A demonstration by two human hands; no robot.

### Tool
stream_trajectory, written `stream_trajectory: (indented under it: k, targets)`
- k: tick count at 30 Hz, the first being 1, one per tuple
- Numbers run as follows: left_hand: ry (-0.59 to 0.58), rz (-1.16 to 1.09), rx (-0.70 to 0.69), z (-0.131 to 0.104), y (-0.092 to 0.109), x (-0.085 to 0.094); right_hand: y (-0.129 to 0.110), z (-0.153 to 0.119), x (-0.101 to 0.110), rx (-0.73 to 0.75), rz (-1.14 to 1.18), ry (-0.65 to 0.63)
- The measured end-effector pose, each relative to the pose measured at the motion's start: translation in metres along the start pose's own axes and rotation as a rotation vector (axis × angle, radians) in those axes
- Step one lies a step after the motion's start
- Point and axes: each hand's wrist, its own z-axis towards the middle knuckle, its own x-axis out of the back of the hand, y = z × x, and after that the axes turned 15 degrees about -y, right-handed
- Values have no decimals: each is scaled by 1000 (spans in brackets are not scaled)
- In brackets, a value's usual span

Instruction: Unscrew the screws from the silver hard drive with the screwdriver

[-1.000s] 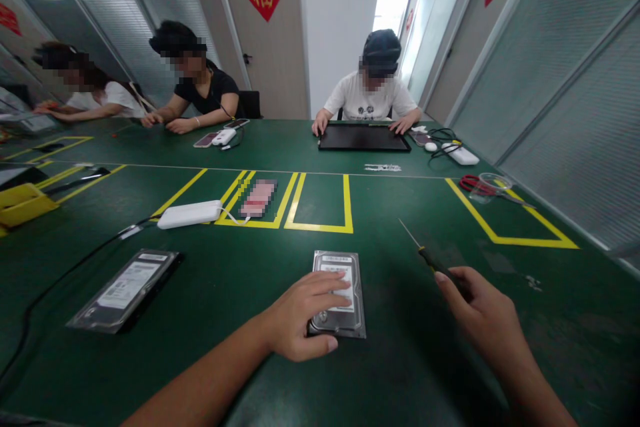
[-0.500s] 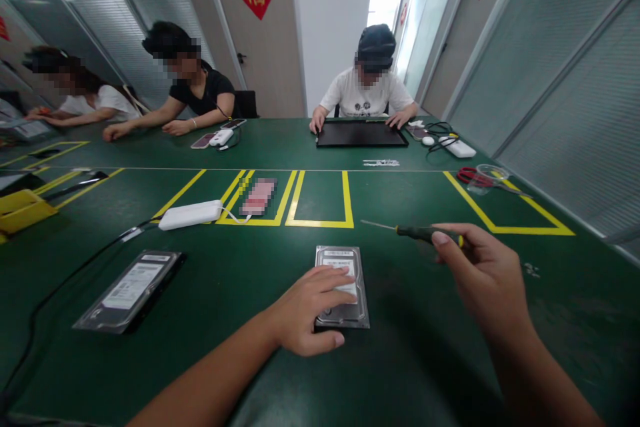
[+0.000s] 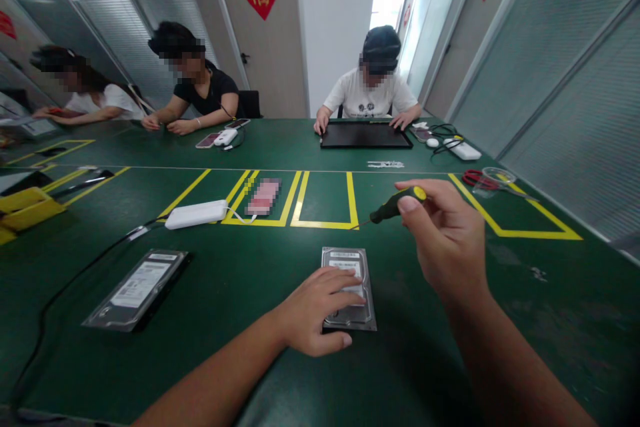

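My left hand [image 3: 325, 310] lies over a hard drive [image 3: 346, 257] in front of me, fingers spread across its label and thumb beside the lower edge. The drive rests flat on the green table, label side up. In my right hand [image 3: 445, 240] is a screwdriver [image 3: 393, 207] with a green and yellow handle. Its thin shaft slants down to the left, and the tip is above the drive's far end, apart from it. A second hard drive [image 3: 140, 287] lies to the left. Small, screw-like bits [image 3: 539, 273] lie to the right.
A white power bank [image 3: 196, 214] with a black cable and a phone [image 3: 263, 197] lie beyond the drives. Red-handled scissors [image 3: 477, 179] and a clear cup [image 3: 499, 176] are at right. Across the table, a person handles a black panel [image 3: 366, 135]; two others sit at left.
My right hand has moved left with the screwdriver, and its shaft now points downward rather than nearly level. My left hand has stayed on the hard drive.
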Motion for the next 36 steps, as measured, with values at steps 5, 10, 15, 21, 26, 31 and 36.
stream_trajectory:
  k: [5, 10, 15, 21, 26, 31, 36]
  targets:
    - [-14, 4, 15, 0, 1, 0, -2, 4, -10, -42, 89, -32]
    - [-13, -9, 14, 1, 2, 0, 0, 7, -17, -36, 145, -77]
    - [-4, -23, 18, 1, 2, 0, 4, 12, -23, -40, 170, -101]
    - [-4, -21, 20, 0, 1, -1, 2, 18, -35, -72, 210, -104]
    - [4, -19, 22, 1, 0, -2, 7, 17, -42, -72, 258, -121]
    - [1, -20, 30, 1, 1, -3, 11, 17, -40, -74, 251, -132]
    - [4, -7, 46, 1, 4, -3, 8, 18, -38, -80, 295, -137]
